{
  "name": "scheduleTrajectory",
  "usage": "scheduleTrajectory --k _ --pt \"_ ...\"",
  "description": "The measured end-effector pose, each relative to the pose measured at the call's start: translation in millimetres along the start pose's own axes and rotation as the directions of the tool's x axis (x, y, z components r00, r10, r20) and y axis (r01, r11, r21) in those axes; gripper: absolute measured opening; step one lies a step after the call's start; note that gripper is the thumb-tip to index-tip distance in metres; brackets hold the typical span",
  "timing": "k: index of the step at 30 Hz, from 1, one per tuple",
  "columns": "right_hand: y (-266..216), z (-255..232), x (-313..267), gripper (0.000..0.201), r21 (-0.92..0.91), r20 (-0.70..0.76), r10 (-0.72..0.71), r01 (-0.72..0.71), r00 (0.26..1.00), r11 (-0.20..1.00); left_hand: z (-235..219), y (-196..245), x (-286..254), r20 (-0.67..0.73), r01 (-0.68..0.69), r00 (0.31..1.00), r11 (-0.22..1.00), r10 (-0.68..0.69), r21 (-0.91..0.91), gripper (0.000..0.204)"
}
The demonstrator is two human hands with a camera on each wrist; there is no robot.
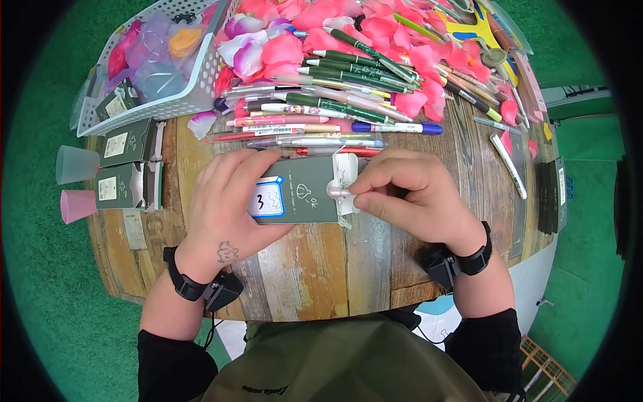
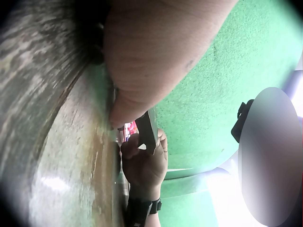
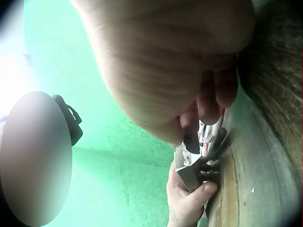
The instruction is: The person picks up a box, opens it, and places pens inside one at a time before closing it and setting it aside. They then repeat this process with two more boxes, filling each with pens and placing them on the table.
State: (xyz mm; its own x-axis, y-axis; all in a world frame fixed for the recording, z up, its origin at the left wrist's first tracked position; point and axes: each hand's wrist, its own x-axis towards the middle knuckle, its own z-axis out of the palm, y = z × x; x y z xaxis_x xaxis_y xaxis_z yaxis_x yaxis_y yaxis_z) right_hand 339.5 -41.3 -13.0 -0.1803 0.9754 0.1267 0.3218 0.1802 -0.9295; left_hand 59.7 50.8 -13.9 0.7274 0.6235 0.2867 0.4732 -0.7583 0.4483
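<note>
A dark grey-green box (image 1: 311, 181) with a blue-edged sticker marked 3 (image 1: 266, 199) lies in front of the person. The left hand (image 1: 228, 194) grips its left end, fingers over the top and thumb along the near side. At the right end the white flaps (image 1: 346, 171) stand open. There the right hand (image 1: 412, 194) pinches a small shiny pale object (image 1: 339, 192) between thumb and forefinger; what it belongs to is hidden. In the right wrist view, the left hand (image 3: 187, 203) holds the box (image 3: 188, 177) below the right hand (image 3: 161, 61).
Pens (image 1: 341, 110) and pink petals (image 1: 281, 50) cover the far side. A white basket (image 1: 161, 106) stands at far left, above two similar boxes (image 1: 120, 189) and two cups (image 1: 77, 164). A white marker (image 1: 509, 166) lies at right, near dark boxes (image 1: 551, 194) at the edge.
</note>
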Motion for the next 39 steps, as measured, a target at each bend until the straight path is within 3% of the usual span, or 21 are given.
scheduleTrajectory --k 5,8,12,15,24,27,30,33,39 --pt "4 -5 0 0.011 -0.004 -0.039 -0.065 0.065 0.997 0.998 3 -1 0 -0.026 0.011 1.0 1.0 -0.012 -0.017 0.074" --pt "3 -6 0 0.01 -0.041 -0.218 0.034 -0.044 0.975 0.998 2 -1 -1 -0.024 0.012 1.0 1.0 -0.012 -0.016 0.074" --pt "2 -11 3 0.008 -0.331 -0.301 0.053 -0.156 0.952 0.931 2 -2 -1 -0.019 0.015 1.0 1.0 -0.015 -0.013 0.074" --pt "7 -16 2 0.01 -0.565 -0.194 -0.035 -0.082 0.98 0.821 3 -1 -1 -0.017 0.022 1.0 1.0 -0.022 -0.016 0.074" --pt "1 -16 0 0.017 -0.593 -0.171 0.065 -0.155 0.983 0.791 2 -1 -1 -0.007 0.019 1.0 1.0 -0.019 -0.003 0.074" --pt "-3 -18 -1 0.019 -0.402 -0.175 0.207 -0.262 0.963 0.877 3 -1 -1 -0.002 0.017 1.0 1.0 -0.017 -0.004 0.073" --pt "-5 -18 1 0.02 -0.374 -0.162 0.198 -0.246 0.967 0.894 2 -1 -1 -0.002 0.016 1.0 1.0 -0.016 0.0 0.073" --pt "0 -16 1 0.019 -0.531 -0.159 0.008 -0.092 0.987 0.842 2 -1 -1 -0.003 0.014 1.0 1.0 -0.014 0.006 0.073" --pt "-2 -21 0 0.018 -0.579 -0.122 0.125 -0.173 0.985 0.797 2 -1 -1 -0.001 0.014 1.0 1.0 -0.014 0.005 0.073"
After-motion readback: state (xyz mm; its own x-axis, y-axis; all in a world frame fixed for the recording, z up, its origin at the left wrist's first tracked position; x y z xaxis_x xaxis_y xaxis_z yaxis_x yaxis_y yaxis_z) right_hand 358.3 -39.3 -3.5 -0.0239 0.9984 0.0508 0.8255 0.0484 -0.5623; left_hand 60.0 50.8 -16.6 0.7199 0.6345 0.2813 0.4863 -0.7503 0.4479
